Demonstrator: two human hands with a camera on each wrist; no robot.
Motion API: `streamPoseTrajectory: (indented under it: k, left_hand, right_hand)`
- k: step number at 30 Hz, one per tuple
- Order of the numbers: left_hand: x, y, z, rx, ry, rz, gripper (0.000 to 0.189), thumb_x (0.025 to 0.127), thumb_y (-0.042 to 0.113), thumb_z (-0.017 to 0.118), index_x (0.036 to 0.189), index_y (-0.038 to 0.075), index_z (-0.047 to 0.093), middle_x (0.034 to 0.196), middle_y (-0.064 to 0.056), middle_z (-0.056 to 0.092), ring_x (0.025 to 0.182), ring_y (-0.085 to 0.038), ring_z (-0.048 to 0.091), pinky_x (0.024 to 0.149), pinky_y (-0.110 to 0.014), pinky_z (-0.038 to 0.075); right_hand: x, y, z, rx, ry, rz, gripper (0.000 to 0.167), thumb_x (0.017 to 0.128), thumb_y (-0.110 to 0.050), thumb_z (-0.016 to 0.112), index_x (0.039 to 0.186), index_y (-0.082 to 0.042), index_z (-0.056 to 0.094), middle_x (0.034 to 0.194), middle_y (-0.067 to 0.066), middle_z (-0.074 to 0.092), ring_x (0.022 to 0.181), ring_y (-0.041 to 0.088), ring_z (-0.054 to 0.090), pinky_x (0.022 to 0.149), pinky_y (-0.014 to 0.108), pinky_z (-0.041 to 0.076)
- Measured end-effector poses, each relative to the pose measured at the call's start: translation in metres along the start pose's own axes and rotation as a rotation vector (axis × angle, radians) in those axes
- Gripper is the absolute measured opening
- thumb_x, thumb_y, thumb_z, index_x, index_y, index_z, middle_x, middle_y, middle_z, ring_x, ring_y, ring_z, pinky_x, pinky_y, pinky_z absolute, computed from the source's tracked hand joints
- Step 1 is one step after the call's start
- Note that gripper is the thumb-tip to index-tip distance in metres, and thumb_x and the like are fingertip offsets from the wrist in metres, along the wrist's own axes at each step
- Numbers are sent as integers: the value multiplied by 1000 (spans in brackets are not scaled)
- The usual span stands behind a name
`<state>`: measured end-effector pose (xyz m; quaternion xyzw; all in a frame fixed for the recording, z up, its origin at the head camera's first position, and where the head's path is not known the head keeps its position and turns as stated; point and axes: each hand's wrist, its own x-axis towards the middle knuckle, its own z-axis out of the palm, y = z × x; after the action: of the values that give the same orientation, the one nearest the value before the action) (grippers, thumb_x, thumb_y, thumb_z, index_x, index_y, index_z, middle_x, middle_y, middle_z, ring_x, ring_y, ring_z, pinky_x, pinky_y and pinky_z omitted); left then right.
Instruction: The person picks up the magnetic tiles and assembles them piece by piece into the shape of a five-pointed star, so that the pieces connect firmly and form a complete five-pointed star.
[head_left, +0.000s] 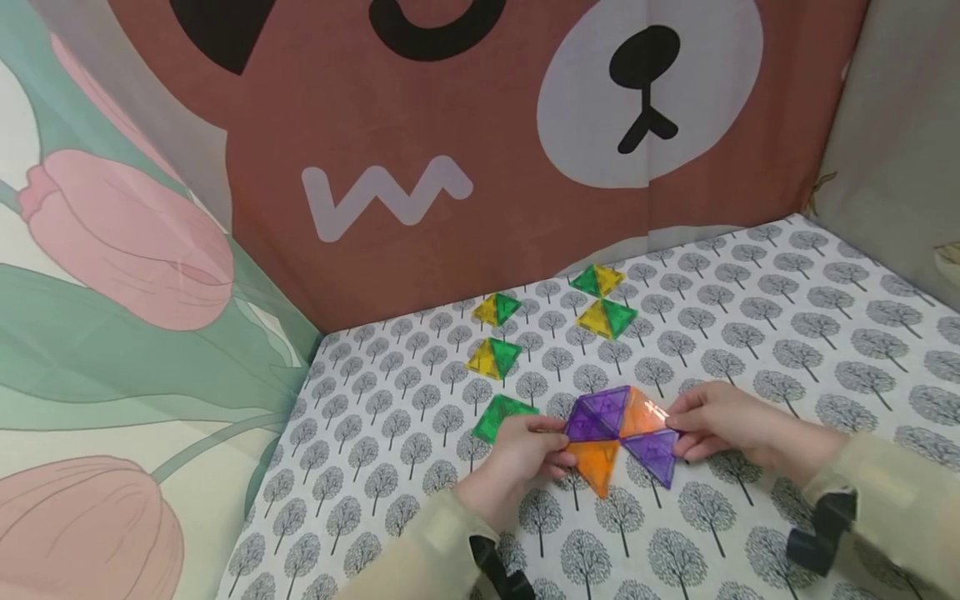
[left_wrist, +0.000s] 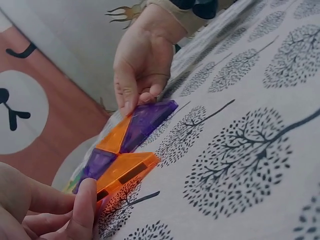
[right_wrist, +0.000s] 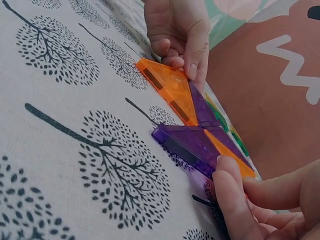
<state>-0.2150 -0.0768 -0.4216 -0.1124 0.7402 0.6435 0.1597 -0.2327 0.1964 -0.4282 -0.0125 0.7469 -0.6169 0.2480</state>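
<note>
A fan of translucent triangular magnetic tiles, orange and purple, is joined at a central point, with a gap on its near side. At the near left is an orange tile (head_left: 596, 464); a purple tile (head_left: 655, 454) lies at the near right. Two more purple tiles (head_left: 606, 407) and another orange tile (head_left: 640, 414) form the far side. My left hand (head_left: 521, 450) pinches the fan's left edge between thumb and fingers. On the opposite edge, my right hand (head_left: 720, 421) pinches where orange meets purple. Dark strips show inside the tile edges in the right wrist view.
A green tile (head_left: 498, 414) lies just beyond my left hand. Farther back are several green-and-yellow tile pairs (head_left: 493, 358) in two columns. The tree-print cloth (head_left: 405, 500) covers the surface, bounded by a brown bear-print curtain (head_left: 450, 275) behind and a tulip-print curtain (head_left: 150, 367) at left.
</note>
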Motion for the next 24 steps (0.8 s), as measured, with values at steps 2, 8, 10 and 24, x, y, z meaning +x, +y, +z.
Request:
streamPoseTrajectory:
  k: [2,8,10,24]
  left_hand:
    - [0,-2,0,-20,8,-7,27,88,-4,67,115,2,69,82,-14,71,60,-16,68,48,-22,53]
    - [2,-7,-3,-91,-8,6,25,88,-7,66,111,-1,70,83,-16,70,60,-16,67,51,-23,55]
    - [3,-8,-4,-112,-17,12,24,87,-7,66,110,-2,69,81,-17,70,59,-15,66,51,-23,56]
    - [1,-9,-10,-196,-62,-4,26,90,-7,64,115,-3,68,89,-18,71,61,-15,68,53,-24,57]
  right_hand:
    - [0,1,0,11,7,10,31,95,-2,60,117,18,52,85,19,65,72,26,68,69,38,60]
    - [-1,3,0,48,-15,2,25,96,-4,60,112,14,55,86,17,65,74,25,67,70,37,60]
    - [-1,3,-1,65,-35,-5,24,96,-4,60,112,13,55,86,16,65,74,24,67,70,36,60]
    - [-3,5,-2,188,-138,-30,22,97,-4,58,112,12,56,85,14,65,71,17,67,69,30,59]
